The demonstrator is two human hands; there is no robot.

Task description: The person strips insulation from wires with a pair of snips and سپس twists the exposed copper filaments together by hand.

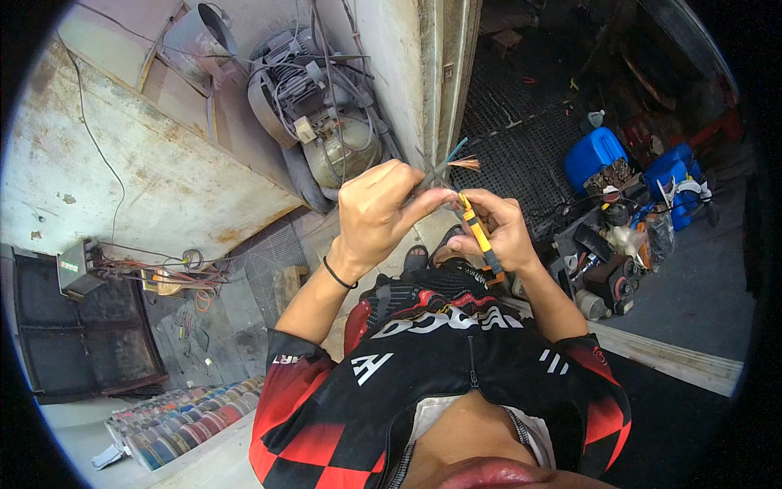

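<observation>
Doorway frame [446, 81] | forearms [314, 303] angled inward — left grip [381, 202] pinching copper-ended cable [464, 164] | right grip [503, 232] around yellow-black tool [478, 231]

Exposure is uneven. Left half bright; the rust-stained panel [155, 175] reads pale under diffuse light of undetermined source. Upper right dim; detail on the black grid matting [521, 122] partly lost in shadow. Left hand [376, 208] and right hand [503, 232] well lit, without evident motion blur. Spools [199, 425] soft. Fisheye distortion toward the rim; corners black, edges fringed blue.
</observation>
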